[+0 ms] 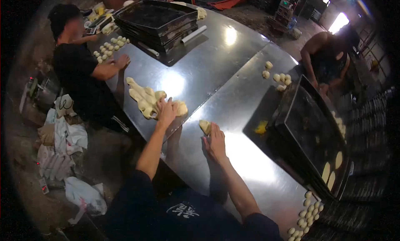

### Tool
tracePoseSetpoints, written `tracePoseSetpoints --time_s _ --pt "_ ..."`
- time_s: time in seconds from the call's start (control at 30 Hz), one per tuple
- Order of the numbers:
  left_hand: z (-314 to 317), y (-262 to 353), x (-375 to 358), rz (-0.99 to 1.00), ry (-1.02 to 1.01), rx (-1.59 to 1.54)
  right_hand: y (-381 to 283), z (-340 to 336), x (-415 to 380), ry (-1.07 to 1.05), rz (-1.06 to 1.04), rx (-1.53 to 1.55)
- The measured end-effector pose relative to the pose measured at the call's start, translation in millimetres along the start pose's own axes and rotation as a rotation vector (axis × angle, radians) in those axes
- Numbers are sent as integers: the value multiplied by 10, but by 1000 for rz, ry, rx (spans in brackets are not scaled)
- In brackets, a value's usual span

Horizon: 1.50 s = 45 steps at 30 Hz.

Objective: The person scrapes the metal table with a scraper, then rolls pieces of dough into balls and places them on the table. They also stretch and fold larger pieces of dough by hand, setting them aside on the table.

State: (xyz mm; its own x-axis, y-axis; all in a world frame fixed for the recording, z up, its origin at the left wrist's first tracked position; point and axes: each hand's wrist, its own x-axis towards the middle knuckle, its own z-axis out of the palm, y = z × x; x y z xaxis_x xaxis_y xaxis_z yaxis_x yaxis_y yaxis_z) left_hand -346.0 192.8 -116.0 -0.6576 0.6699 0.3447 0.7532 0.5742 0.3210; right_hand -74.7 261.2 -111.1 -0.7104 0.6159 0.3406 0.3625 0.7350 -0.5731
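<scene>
My left hand [167,112] lies on the right part of a large, uneven mass of pale dough [143,98] on the metal table, its fingers spread over the dough. To the right, my right hand [216,142] has its fingers close together around the lower right side of a small dough piece [204,126], which rests on the tabletop. Bare metal separates the small piece from the large mass.
Stacked black trays stand at the back [156,18] and right [314,128]; the right stack holds flat dough strips [331,180]. Dough balls lie at left [109,49], right [282,77] and lower right [307,212]. People stand left [73,62] and right [329,53] of the metal table [237,91].
</scene>
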Motion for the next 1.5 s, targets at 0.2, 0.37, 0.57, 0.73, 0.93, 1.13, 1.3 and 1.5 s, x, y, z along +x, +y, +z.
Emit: tracePoseSetpoints --time_s 0.2,0.37,0.57,0.73,0.93,1.13,1.3,1.5 --pt "49 -77 1040 212 -829 -185 -38 106 300 -32 -25 -32" --pt "905 992 877 209 -542 -929 -121 -314 -440 134 315 196" --pt "425 2881 -727 376 -1080 -668 -201 -1201 -2379 411 736 48" --pt "-233 3086 -2306 510 -1341 -769 -73 -1731 -3740 302 682 -358" --pt "-421 2830 -3383 721 -900 -750 705 -1733 -3346 388 453 -578" --pt "14 3104 -3139 603 -307 -323 62 -1460 -3444 480 382 -357" --pt "-93 2761 -3685 913 -602 -337 781 -1701 -3664 441 421 -336" --pt "-48 2642 -2818 577 -218 -268 114 -1535 -3381 474 300 -308"
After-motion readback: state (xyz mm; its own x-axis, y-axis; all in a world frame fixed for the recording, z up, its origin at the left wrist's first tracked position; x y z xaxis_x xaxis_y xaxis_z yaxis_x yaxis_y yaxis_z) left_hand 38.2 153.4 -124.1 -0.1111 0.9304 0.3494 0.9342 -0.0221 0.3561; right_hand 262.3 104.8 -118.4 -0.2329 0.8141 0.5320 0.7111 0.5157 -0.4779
